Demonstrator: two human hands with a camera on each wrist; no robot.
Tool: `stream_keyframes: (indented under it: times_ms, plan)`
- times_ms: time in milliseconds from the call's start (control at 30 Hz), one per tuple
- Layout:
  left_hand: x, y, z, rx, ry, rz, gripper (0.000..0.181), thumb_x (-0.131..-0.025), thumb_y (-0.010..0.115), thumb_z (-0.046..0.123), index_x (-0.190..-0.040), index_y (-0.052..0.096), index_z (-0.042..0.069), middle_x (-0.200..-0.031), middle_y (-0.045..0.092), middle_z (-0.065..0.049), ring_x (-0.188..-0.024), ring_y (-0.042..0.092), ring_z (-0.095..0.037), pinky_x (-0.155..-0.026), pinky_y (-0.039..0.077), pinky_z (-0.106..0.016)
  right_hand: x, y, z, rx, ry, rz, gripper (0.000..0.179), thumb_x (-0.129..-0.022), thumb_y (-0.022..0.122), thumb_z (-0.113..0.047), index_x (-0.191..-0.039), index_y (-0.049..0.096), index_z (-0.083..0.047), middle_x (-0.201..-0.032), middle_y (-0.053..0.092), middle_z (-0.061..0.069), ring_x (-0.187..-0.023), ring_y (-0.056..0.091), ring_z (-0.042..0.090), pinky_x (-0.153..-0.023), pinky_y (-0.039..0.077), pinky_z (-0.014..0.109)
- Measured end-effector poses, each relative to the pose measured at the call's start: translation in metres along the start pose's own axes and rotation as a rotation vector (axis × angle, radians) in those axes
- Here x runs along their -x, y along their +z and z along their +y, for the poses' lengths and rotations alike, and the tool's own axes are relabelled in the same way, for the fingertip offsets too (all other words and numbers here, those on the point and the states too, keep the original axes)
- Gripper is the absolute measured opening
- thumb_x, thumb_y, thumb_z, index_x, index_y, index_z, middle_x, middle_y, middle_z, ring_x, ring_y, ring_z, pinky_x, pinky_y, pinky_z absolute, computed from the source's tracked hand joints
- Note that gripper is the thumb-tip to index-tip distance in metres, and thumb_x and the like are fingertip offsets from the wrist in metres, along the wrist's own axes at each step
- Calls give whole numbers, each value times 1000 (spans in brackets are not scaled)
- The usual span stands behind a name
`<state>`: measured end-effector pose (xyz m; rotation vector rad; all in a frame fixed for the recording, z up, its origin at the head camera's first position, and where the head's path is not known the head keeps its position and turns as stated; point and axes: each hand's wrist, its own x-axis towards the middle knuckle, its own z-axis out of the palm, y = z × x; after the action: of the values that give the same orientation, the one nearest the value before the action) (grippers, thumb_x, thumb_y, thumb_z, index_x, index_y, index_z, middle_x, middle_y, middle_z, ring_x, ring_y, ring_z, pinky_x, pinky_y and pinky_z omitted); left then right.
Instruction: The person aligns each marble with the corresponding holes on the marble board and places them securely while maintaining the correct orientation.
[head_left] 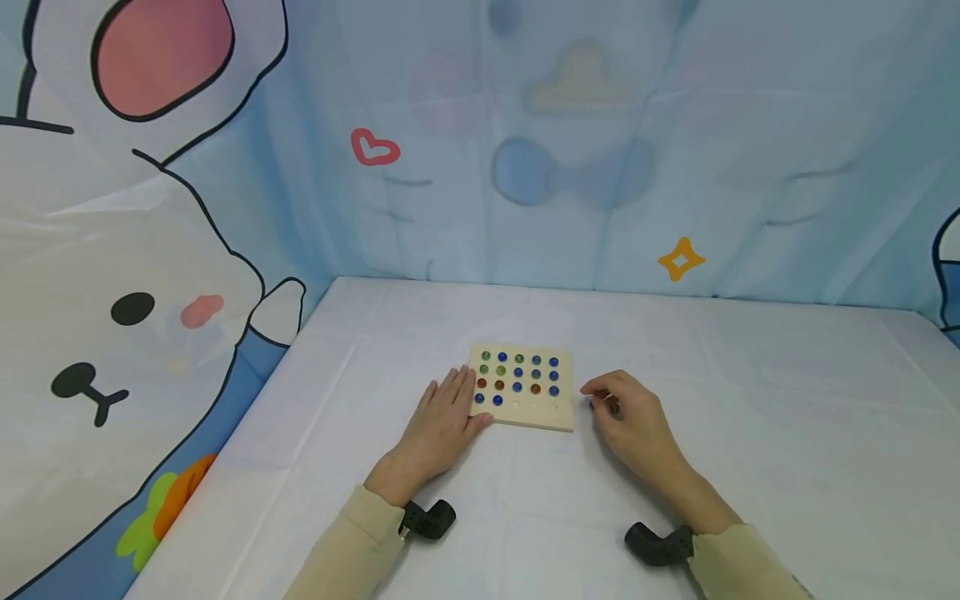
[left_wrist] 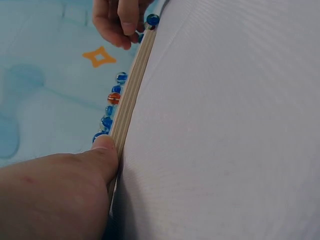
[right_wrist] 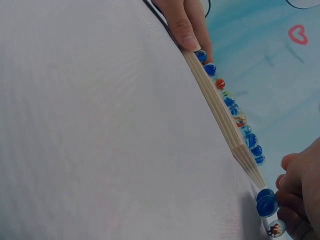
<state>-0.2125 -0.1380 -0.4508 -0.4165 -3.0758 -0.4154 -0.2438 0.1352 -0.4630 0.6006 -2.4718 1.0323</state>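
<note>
A pale wooden board (head_left: 534, 414) lies flat on the table, with rows of blue, green and red-brown glass marbles (head_left: 518, 372) in its hollows. Two blue marbles sit at the left of the nearest row; the hollows to their right are bare. My left hand (head_left: 444, 421) rests along the board's left side, fingers straight, its thumb (left_wrist: 104, 144) against the near edge. Just right of the board, my right hand (head_left: 633, 421) has its fingers curled around marbles. Blue marbles (right_wrist: 266, 204) and a whitish marble with brown (right_wrist: 276, 228) show at those fingers in the right wrist view.
A white cloth (head_left: 780, 417) covers the table. Behind it hangs a light blue printed curtain (head_left: 465, 225), with a large cartoon animal (head_left: 135, 267) on the left. Black wrist cameras (head_left: 429, 520) are strapped at both sleeves.
</note>
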Motion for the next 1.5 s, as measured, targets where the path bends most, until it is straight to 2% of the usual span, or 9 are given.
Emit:
stream_keyframes:
  times_ms: [233,633,933,1033,1200,1333,1433,1500]
  plan:
    - [-1,0,0,7,-5,-7,71,-105,41,46,-157,22,0,-165,22,-14,-154,17,-29,-125,17,-51,1,1,3,8,32,-56,20,-86,62,11,-94,71,-5,-96,64,6,-82,57,14,-68,51,19]
    - [-1,0,0,18,0,-12,71,-105,40,46,-157,20,1,-165,20,-13,-155,16,-28,-125,15,-50,2,2,5,11,53,-106,15,-89,66,4,-96,71,-8,-98,66,3,-89,61,15,-76,58,27]
    - [-2,2,0,16,-4,-7,72,-105,40,47,-157,21,1,-165,21,-13,-155,16,-28,-125,16,-51,2,2,4,15,58,-135,15,-88,68,2,-96,71,-11,-97,67,1,-89,53,15,-74,51,25]
    - [-1,2,-1,16,-6,-10,72,-105,41,46,-157,21,1,-165,21,-13,-155,16,-28,-125,16,-51,1,0,2,17,68,-180,15,-89,69,1,-98,71,-11,-100,68,1,-92,55,16,-78,53,30]
    - [0,2,0,17,1,-7,71,-105,42,45,-157,22,0,-165,22,-14,-154,18,-29,-125,17,-52,-1,-14,1,-16,94,-314,25,-88,66,3,-107,70,-12,-109,67,3,-105,61,22,-92,55,44]
    - [0,2,0,20,0,-5,71,-105,41,46,-157,22,0,-165,22,-14,-154,17,-29,-125,16,-51,-3,-24,3,-40,101,-360,25,-90,65,-1,-111,69,-14,-112,67,1,-104,61,19,-90,54,40]
    - [0,1,0,22,0,-4,72,-105,41,46,-157,22,0,-164,22,-15,-154,17,-29,-125,16,-52,-3,-27,4,-44,59,-376,16,-89,74,-16,-104,70,-19,-110,67,-3,-101,57,16,-88,51,36]
    - [0,1,0,26,-3,-8,72,-105,41,46,-157,21,0,-165,21,-14,-154,17,-29,-125,15,-51,-4,-26,4,-39,24,-385,16,-86,79,-22,-98,69,-22,-109,66,-6,-101,55,16,-88,49,37]
